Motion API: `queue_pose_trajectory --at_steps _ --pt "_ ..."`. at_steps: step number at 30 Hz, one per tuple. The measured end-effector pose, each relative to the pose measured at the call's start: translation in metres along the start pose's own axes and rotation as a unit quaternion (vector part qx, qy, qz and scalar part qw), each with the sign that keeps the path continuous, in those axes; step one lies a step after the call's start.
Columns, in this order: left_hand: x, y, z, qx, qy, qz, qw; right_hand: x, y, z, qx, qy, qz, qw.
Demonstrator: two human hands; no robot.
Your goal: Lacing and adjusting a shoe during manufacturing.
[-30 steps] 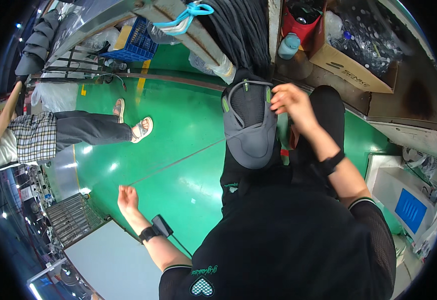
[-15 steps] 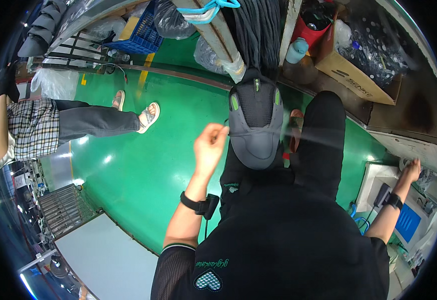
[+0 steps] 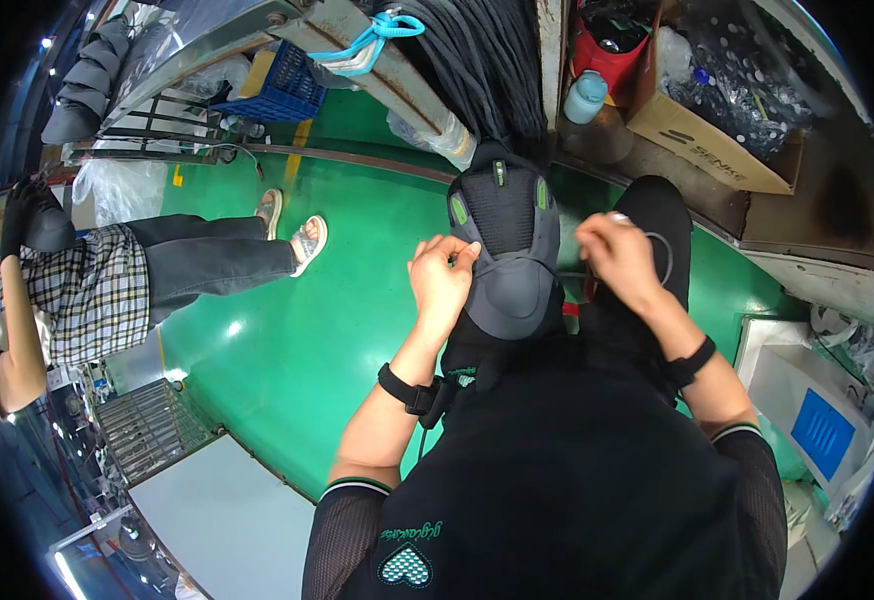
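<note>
left hand [image 3: 444,280] fingers pinch grey shoe upper [image 3: 505,250] | right hand [image 3: 617,258] fingers clenched, contents hidden

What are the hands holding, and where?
The left hand pinches the shoe upper at its left edge. The right hand grips a thin cord; where exactly cannot be told.

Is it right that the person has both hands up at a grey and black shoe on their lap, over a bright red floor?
Not quite: the floor is bright green, not red, as the head view shows. The rest holds: the left hand touches the side of the grey and black shoe on the lap, and the right hand is raised just beside it.
</note>
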State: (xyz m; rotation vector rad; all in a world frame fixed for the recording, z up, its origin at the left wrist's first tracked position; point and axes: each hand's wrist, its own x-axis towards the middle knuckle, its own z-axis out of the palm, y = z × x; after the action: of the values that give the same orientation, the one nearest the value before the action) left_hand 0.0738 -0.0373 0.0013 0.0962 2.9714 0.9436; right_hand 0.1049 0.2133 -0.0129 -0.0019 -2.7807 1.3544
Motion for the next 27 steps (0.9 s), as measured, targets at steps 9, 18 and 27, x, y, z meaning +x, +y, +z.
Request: queue_pose_trajectory --at_steps 9,18,27 --pt "0.034 -0.018 -0.013 -0.187 -0.283 -0.174 0.925 0.024 -0.012 0.029 0.04 -0.154 0.073 0.985" --pt "0.033 -0.005 -0.019 0.025 -0.265 -0.012 0.964 0.032 -0.003 0.019 0.198 -0.243 0.186 0.931" --pt "0.022 -0.014 -0.018 -0.026 -0.25 0.009 0.968 0.024 -0.021 0.037 -0.187 -0.107 -0.116 0.97"
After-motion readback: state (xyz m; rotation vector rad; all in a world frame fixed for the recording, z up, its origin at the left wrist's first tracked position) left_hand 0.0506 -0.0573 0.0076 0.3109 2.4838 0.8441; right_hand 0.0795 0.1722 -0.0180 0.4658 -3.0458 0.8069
